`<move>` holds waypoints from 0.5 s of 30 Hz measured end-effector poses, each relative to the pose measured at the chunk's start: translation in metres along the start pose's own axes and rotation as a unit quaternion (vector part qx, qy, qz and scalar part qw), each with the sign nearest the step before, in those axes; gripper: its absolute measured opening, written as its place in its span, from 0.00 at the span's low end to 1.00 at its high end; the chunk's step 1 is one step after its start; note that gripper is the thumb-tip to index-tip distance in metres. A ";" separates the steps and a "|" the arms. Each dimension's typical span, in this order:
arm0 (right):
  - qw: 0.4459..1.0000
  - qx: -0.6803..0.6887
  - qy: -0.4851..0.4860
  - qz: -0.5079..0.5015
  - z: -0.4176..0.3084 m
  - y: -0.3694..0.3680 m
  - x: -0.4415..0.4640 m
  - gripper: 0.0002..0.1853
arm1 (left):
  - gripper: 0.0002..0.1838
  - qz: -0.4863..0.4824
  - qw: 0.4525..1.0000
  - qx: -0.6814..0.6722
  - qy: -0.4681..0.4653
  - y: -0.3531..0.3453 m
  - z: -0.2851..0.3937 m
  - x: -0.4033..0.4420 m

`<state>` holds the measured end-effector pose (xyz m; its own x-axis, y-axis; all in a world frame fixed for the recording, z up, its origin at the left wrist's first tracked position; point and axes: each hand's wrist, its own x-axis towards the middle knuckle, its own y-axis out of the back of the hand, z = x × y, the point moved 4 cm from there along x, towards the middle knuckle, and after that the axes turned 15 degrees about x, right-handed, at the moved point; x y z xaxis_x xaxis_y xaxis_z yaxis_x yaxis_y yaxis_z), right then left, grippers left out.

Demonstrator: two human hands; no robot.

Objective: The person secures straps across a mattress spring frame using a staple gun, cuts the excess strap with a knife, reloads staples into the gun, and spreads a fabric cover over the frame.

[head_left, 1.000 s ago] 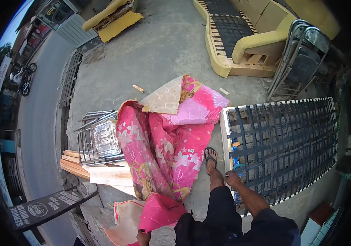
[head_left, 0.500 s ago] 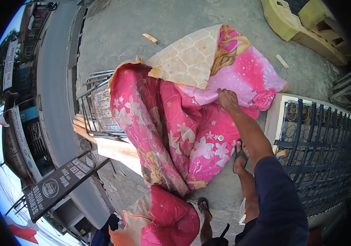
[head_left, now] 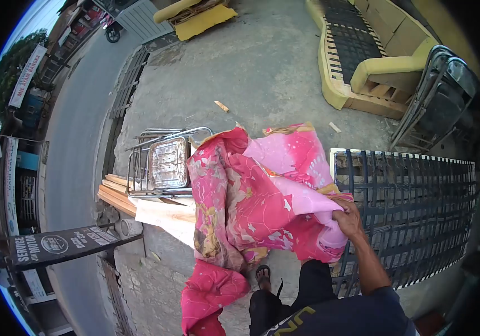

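Observation:
A large pink quilted mattress cover [head_left: 256, 196] with white flowers, stars and a paler pink panel hangs in folds before me. My right hand [head_left: 349, 219] is closed around a bunched edge of its pale pink part, at the right, near the black-strapped frame [head_left: 413, 218]. The cover's upper edge is crumpled. A separate-looking bright pink piece [head_left: 212, 294] is at the lower left; whether it joins the cover I cannot tell. My left hand does not show.
Folded metal chairs [head_left: 167, 162] and wooden boards [head_left: 161, 215] lie left of the cover. A stripped yellow sofa frame [head_left: 335, 73] and more stacked chairs [head_left: 439, 101] stand at the upper right. A road [head_left: 77, 134] and a black sign [head_left: 60, 245] are at the left.
My right hand has drawn the pale pink edge towards me and to the right. The cover's beige underside has turned out of sight. The view has tilted up, showing more ground ahead.

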<state>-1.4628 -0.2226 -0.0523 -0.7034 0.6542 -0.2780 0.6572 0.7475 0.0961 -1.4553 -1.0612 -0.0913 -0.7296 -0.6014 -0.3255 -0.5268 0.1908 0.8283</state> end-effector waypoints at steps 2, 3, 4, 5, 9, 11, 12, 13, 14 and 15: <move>0.998 -0.012 0.047 0.035 -0.052 0.015 -0.077 0.19 | 0.26 0.108 0.990 -0.088 -0.004 0.043 0.041 0.025; 0.995 -0.018 0.086 0.050 -0.075 0.019 -0.125 0.20 | 0.24 0.141 0.982 -0.127 -0.020 0.066 0.052 0.033; 0.994 -0.026 0.088 0.063 -0.096 0.022 -0.174 0.20 | 0.23 0.165 0.971 -0.167 -0.038 0.089 0.061 0.038; 0.992 -0.045 0.094 0.068 -0.118 0.023 -0.220 0.20 | 0.22 0.155 0.963 -0.209 -0.066 0.102 0.064 0.048; 0.972 -0.102 0.168 0.128 -0.146 0.032 -0.384 0.20 | 0.21 0.174 0.910 -0.348 -0.146 0.156 0.088 0.060; 0.966 -0.125 0.163 0.157 -0.152 0.032 -0.460 0.20 | 0.23 0.221 0.915 -0.278 -0.191 0.173 0.108 0.057; 0.963 -0.129 0.178 0.158 -0.153 0.027 -0.493 0.21 | 0.25 0.289 0.918 -0.197 -0.187 0.187 0.122 0.034; 0.959 -0.131 0.193 0.158 -0.150 0.020 -0.521 0.22 | 0.28 0.357 0.909 -0.115 -0.179 0.203 0.139 -0.003; 0.959 -0.131 0.186 0.171 -0.144 0.015 -0.542 0.22 | 0.29 0.317 0.909 -0.120 -0.241 0.223 0.159 -0.049; 0.962 -0.124 0.176 0.165 -0.138 0.008 -0.566 0.24 | 0.28 0.322 0.863 -0.153 -0.358 0.215 0.182 -0.069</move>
<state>-1.0972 -0.5710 0.2377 -0.5437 0.8268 0.1438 0.8066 0.4675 0.3618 -1.5977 -0.8372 0.0258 -0.9685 0.2064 0.1394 0.1479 0.0262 0.9887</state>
